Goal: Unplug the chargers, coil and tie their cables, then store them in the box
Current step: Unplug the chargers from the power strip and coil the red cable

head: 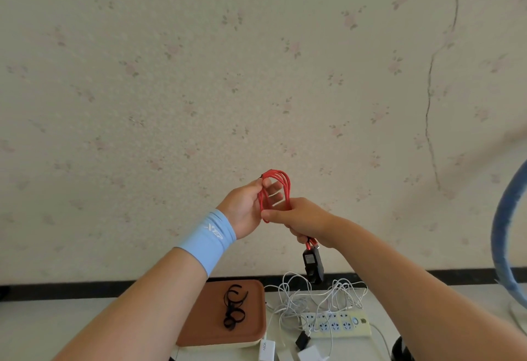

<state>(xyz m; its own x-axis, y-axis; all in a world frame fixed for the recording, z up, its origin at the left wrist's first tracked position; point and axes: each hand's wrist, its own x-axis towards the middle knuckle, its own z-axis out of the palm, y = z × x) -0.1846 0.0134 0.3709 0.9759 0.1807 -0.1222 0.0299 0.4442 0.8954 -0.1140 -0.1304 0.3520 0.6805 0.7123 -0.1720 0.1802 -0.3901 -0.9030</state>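
Both hands up w/ the red cable (pixel 278 186) coiled: left hand (pixel 248 206) pinches the loops' top, right hand (pixel 309 222) grips the bottom, black charger (pixel 313 265) dangling below. Best hold loops even & tight w/ one hand, then grab a tie (pixel 233 308) off the box (pixel 199 326).

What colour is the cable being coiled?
Red cable, looped between left hand and right hand; head view.

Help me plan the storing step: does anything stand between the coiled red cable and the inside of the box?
Yes. The brown lid is on the box, with black ties lying on top of it. The left hand and right hand hold the red cable up, above it.
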